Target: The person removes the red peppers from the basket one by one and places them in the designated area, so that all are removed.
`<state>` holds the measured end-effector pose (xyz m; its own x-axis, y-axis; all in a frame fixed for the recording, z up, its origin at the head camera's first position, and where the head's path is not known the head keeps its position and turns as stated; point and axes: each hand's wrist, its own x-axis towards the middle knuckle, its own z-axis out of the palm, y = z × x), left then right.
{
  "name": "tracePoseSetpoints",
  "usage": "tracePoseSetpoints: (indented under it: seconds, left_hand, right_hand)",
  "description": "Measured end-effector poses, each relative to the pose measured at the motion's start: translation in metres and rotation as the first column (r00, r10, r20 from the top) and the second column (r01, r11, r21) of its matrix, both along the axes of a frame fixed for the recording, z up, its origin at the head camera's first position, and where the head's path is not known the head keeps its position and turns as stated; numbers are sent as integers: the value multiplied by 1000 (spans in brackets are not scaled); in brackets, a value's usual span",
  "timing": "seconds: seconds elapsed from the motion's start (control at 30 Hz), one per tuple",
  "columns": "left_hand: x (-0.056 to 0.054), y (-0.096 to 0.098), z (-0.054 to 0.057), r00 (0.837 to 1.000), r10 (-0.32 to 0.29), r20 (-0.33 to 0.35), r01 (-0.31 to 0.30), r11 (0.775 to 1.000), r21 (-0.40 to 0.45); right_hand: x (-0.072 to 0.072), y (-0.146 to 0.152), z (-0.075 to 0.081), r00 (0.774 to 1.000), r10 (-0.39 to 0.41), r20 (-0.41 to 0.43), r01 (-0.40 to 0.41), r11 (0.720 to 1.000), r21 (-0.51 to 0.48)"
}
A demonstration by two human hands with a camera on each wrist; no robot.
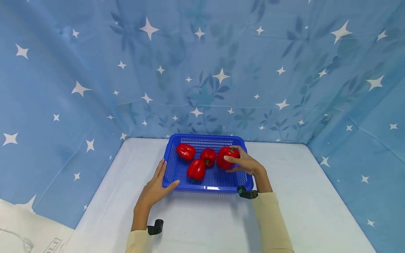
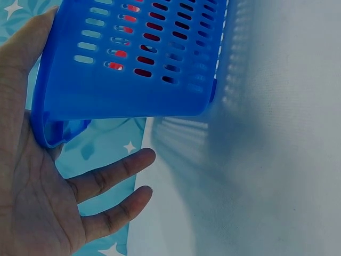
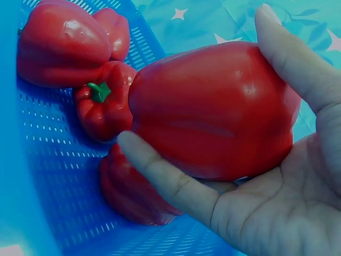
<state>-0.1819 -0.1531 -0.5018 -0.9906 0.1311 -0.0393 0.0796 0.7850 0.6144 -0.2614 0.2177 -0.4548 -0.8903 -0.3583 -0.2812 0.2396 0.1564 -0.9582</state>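
Observation:
My right hand holds a red bell pepper over the right part of a blue plastic basket. In the right wrist view, thumb and fingers lie on either side of this bell pepper. Another red bell pepper shows partly beneath it. Three more lie in the basket: one at the back left, one in the middle with a green stem, one nearer the front. My left hand rests spread at the basket's front left corner, the rim against its palm, fingers straight.
The basket stands on a white table near its back edge. A blue curtain with stars and leaves hangs behind and along both sides. Both wrists carry a small black camera, the left one over the tabletop, the right one close to the basket's corner.

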Motion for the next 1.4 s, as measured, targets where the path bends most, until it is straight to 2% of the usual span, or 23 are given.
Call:
tracePoseSetpoints:
  seconds: [0.13, 0.37, 0.57, 0.7, 0.77, 0.87, 1.07, 1.2, 1.4]
  left_hand:
    - [0, -1, -1, 1000, 2, -2, -2, 1000, -11]
    - [-1, 0, -2, 1000, -7, -11, 7, 1000, -8]
    - [-1, -1, -3, 1000, 2, 8, -2, 1000, 0]
    - [-1, 0, -3, 1000, 1, 3, -1, 1000, 4]
    - [-1, 0, -2, 1000, 2, 1, -2, 1000, 6]
    - [-1, -1, -2, 1000, 2, -3, -2, 1000, 6]
    - [-2, -1, -1, 1000, 8, -4, -8, 1000, 12]
    - [-2, -2, -2, 1000, 7, 1, -7, 1000, 18]
    - [-2, -1, -3, 1000, 3, 6, -3, 1000, 20]
  right_hand:
    - [0, 1, 0, 1000, -4, -26, 4, 1000, -14]
    - [3, 8, 6, 992, -76, -98, 74, 997, -23]
    - [5, 17, 11, 977, -146, -157, 138, 989, -59]
    - [8, 26, 14, 958, -205, -202, 184, 976, -114]
    - [10, 31, 15, 942, -250, -223, 226, 965, -130]
    - [12, 38, 15, 907, -335, -255, 313, 942, -126]
    - [15, 53, 10, 830, -485, -277, 479, 873, -95]
    - [17, 63, 2, 787, -561, -254, 558, 825, -93]
    - [18, 79, -19, 736, -642, -217, 655, 755, -14]
